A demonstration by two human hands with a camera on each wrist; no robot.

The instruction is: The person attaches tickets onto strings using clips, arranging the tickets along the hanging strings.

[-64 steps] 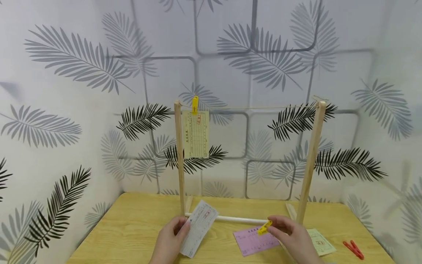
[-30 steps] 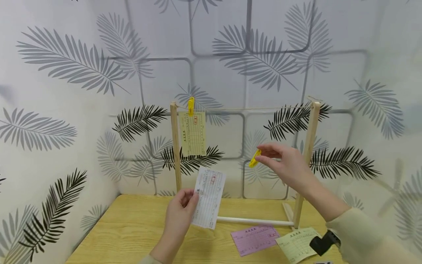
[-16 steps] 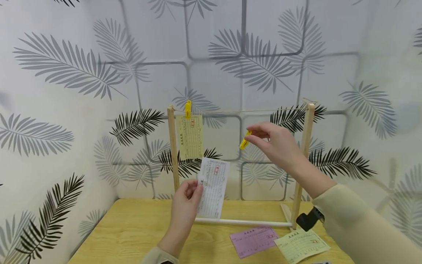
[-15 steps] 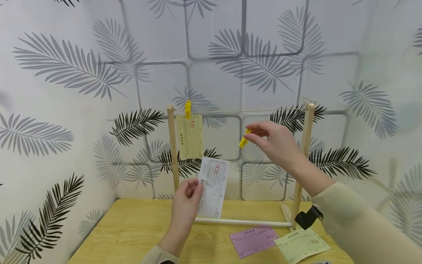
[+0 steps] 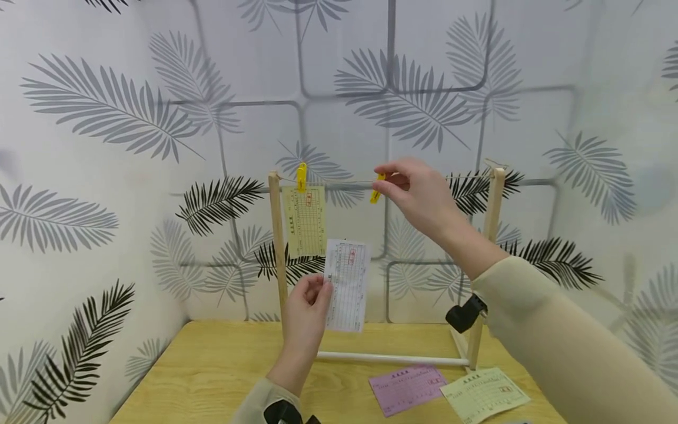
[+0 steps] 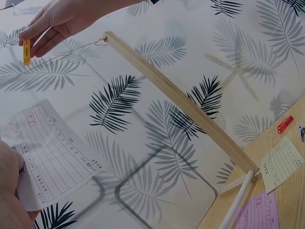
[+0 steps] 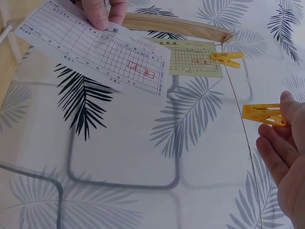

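Note:
My left hand (image 5: 306,306) pinches the left edge of a white receipt slip (image 5: 346,288), held upright below the string. Up at string height, my right hand (image 5: 418,191) pinches a yellow clothespin (image 5: 377,189) between thumb and fingers. In the right wrist view that clothespin (image 7: 263,113) is close to the string (image 7: 240,112); whether they touch I cannot tell. A pale yellow receipt slip (image 5: 305,227) hangs at the string's left end from another yellow clothespin (image 5: 301,178). The white slip (image 6: 50,152) also shows in the left wrist view, partly covered by my thumb.
The string runs between two wooden posts (image 5: 276,235) joined low down by a white rod (image 5: 392,358). On the wooden table (image 5: 212,371) lie a pink slip (image 5: 408,388) and a yellow-green slip (image 5: 484,396). A red clothespin (image 6: 285,124) lies farther right.
Both hands have risen from the table, the left with the white slip and the right with the yellow clothespin. The right hand has also moved left, up to the string.

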